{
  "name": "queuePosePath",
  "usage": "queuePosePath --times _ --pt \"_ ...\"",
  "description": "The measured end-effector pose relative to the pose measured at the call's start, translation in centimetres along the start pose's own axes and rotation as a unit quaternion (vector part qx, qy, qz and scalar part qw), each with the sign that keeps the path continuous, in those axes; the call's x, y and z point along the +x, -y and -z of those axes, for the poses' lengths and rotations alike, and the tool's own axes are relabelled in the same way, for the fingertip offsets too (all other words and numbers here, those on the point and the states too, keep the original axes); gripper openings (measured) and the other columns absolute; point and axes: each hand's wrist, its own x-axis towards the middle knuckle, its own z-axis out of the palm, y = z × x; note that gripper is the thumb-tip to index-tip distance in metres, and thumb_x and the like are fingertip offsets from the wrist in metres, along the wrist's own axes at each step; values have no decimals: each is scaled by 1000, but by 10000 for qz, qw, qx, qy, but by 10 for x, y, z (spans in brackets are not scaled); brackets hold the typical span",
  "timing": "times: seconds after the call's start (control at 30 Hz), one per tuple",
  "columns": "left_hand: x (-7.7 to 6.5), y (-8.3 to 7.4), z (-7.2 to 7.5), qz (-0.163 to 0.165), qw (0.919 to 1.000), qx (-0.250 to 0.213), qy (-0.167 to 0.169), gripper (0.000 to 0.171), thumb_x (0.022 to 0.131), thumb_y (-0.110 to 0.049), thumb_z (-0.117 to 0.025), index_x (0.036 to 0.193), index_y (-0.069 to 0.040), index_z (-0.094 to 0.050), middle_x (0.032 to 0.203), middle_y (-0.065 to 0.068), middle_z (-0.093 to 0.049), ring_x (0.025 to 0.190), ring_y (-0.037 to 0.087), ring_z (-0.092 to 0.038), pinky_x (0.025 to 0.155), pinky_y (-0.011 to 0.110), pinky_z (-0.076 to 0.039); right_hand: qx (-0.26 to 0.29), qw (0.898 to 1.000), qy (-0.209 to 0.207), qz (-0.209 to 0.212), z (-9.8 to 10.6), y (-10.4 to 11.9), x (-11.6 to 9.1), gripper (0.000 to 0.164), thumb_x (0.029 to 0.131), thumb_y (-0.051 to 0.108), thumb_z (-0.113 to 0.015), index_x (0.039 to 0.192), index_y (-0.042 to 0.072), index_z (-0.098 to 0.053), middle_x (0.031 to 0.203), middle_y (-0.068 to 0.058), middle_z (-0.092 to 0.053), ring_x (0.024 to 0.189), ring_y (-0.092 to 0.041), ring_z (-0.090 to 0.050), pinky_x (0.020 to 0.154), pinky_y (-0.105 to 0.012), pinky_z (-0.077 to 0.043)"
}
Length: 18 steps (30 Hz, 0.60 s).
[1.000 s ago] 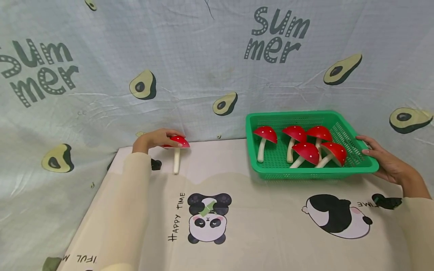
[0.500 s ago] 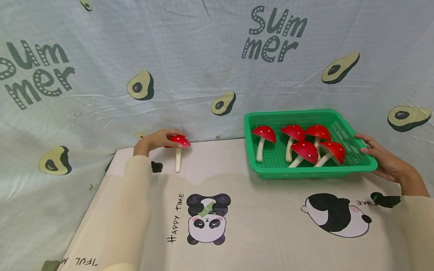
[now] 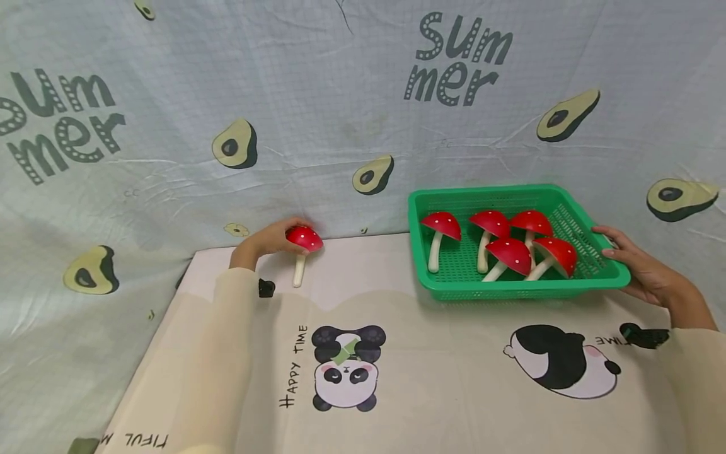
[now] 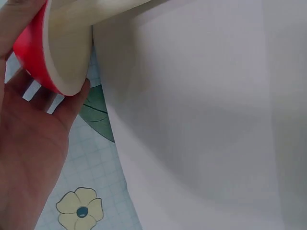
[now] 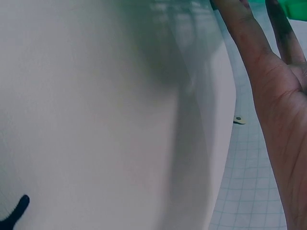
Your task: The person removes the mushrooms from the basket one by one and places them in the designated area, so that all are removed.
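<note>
At the far left of the table, my left hand [image 3: 271,239] grips a red-capped toy mushroom [image 3: 305,238] with white dots by its cap. Its pale stem points toward me in the head view. The left wrist view shows the fingers around the rim of the cap, whose pale underside [image 4: 72,52] faces the camera. My right hand [image 3: 646,270] holds the right rim of a green plastic basket [image 3: 527,286], thumb on top. Several more toy mushrooms [image 3: 510,255] lie in the basket. In the right wrist view, only a green sliver of the basket [image 5: 293,8] shows beyond the fingers.
The table is covered with a pale cloth [image 3: 431,378] printed with pandas. Right behind it hangs a light curtain [image 3: 317,94] with avocado prints and lettering. The table's left edge [image 3: 153,343] slants toward me.
My left hand has shifted slightly right and turned, and the mushroom in it has tilted, its stem end swinging left relative to the cap. The right hand and the basket keep their places.
</note>
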Motion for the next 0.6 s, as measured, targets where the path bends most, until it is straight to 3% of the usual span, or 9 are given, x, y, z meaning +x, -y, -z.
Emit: queuePosePath --times 0.43,0.6 --pt "-4 -6 -9 248 9996 43 -125 68 97 -37 -68 154 -15 -37 149 14 -40 138 37 -35 112 56 -39 -217 9994 -239 -78 -1 -1 0 48 110 8 -32 145 40 -34 120 7 -58 94 -19 -71 74 -36 -62" --pt "-11 -10 -5 120 9997 39 -200 66 99 -40 -63 154 -13 -37 150 15 -40 137 36 -37 114 56 -36 -57 9999 -116 -41 -1 0 1 49 110 6 -31 146 40 -33 119 5 -60 94 -20 -72 74 -37 -62"
